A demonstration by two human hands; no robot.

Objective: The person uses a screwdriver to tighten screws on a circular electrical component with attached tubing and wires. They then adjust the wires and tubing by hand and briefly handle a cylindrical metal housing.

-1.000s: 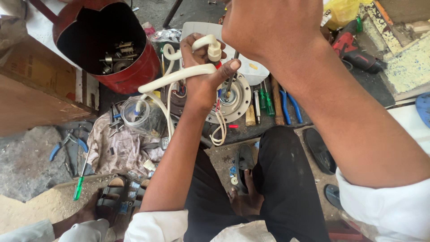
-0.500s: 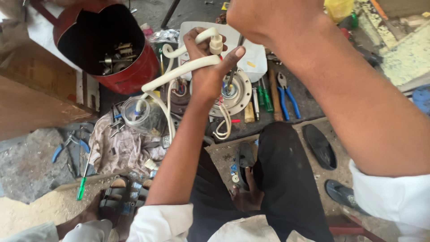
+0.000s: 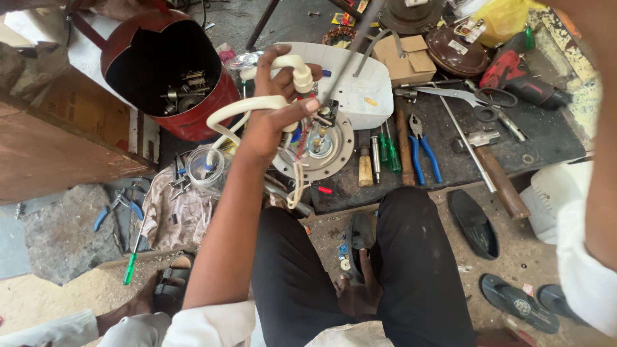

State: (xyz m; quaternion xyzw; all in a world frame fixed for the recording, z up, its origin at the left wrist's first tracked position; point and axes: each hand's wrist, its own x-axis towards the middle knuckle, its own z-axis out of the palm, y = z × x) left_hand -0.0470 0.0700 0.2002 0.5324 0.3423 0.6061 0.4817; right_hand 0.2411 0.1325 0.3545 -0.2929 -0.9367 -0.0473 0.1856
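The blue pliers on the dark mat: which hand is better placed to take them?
Probably the right: the left hand grips the cream hose, and the right arm is on the blue pliers side, its hand unseen.

Cream-white cord (image 3: pixel 238 108). Red bucket (image 3: pixel 193 122), black inside. White housing (image 3: pixel 360 90) above silver round plate (image 3: pixel 334 151). Blue-handled pliers (image 3: pixel 423 154); green-handled screwdrivers (image 3: pixel 388 149). Dark surface (image 3: pixel 546 138). Brown cardboard box (image 3: pixel 405 61). Red-and-black drill (image 3: pixel 520 77). Yellow bag (image 3: pixel 501 16). Black trousers (image 3: pixel 411 270); white sleeves (image 3: pixel 193 324).

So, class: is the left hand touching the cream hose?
Touching. The head view shows the left hand with its fingers wrapped around the cream hose.
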